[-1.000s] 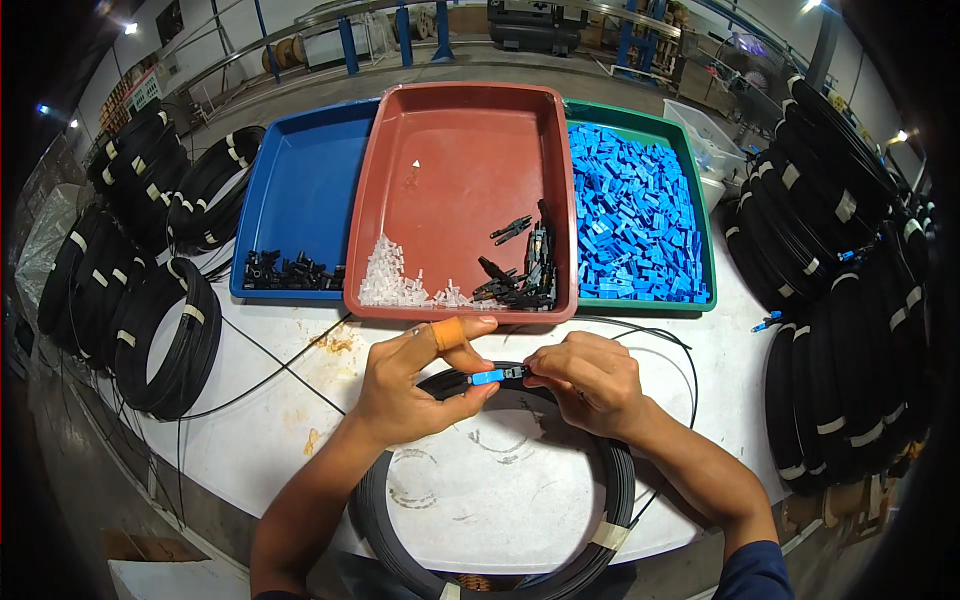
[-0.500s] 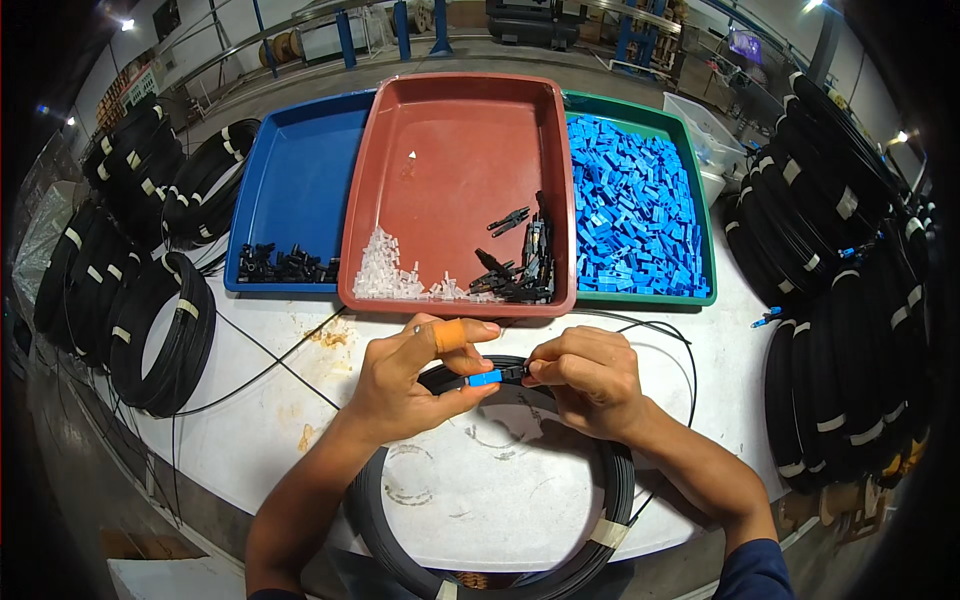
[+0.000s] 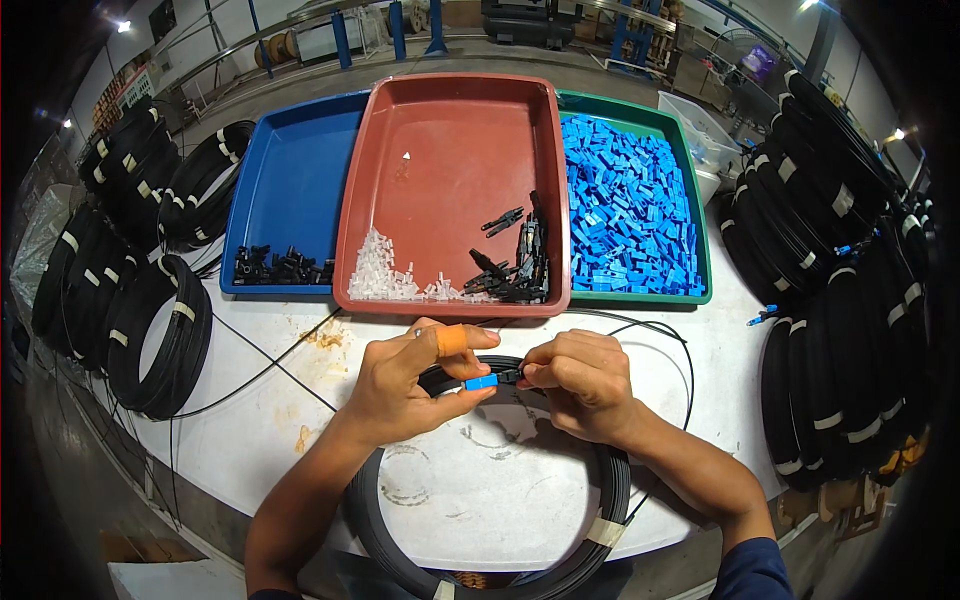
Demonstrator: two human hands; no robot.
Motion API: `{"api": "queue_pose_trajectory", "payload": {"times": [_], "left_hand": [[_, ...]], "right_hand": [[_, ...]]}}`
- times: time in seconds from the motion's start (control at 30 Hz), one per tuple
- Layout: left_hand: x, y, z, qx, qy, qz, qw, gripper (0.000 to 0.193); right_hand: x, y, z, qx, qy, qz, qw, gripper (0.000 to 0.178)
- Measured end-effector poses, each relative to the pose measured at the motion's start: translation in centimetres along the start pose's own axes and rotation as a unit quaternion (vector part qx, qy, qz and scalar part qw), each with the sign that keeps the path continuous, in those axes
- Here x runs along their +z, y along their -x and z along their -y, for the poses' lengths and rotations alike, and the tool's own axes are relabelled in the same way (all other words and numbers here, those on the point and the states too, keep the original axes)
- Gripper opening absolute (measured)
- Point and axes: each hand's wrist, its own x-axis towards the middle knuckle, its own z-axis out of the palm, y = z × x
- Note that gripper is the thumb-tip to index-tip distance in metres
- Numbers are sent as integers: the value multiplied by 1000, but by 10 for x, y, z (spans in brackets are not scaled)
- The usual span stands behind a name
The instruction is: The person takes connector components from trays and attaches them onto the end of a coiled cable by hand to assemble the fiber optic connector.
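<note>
White table carries blue tray, red tray, green tray along its far side. Left hand pinches blue connector piece; right hand grips right end of adjoining black part. Both pieces between the hands, above far stretch of black cable coil, near red tray.

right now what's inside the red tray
In the red tray: translucent white pieces front left, black parts front right, a tiny white scrap farther back. Whatever these cover cannot be seen.
</note>
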Motion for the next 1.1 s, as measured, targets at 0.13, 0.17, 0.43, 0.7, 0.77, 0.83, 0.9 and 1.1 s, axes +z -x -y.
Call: {"api": "queue_pose_trajectory", "payload": {"times": [0.13, 0.17, 0.43, 0.7, 0.77, 0.83, 0.9, 1.1], "left_hand": [[-1, -2, -2, 1, -16, 24, 1000, 42], [-2, -3, -2, 1, -16, 23, 1000, 42], [-1, -8, -9, 0, -41, 20, 999, 42], [3, -7, -12, -17, -22, 11, 1000, 40], [4, -7, -12, -18, -19, 3, 1000, 38], [3, -9, -11, 1, -43, -9, 999, 30], [0, -13, -8, 54, -86, 2, 995, 29], [3, -10, -7, 122, -130, 17, 984, 18]], "right_hand": [[1, 1, -1, 0, -5, -2, 1000, 27], [0, 0, -1, 2, -4, 1, 1000, 28], [0, 1, -1, 4, 2, 8, 1000, 28], [3, -2, 0, -17, -10, 5, 1000, 32], [5, -3, 0, -21, -7, 1, 1000, 33], [6, -2, -2, -24, -5, -3, 1000, 34], [6, -1, -4, -30, 19, 3, 999, 34], [2, -4, 3, -49, 72, 38, 995, 33]]}}
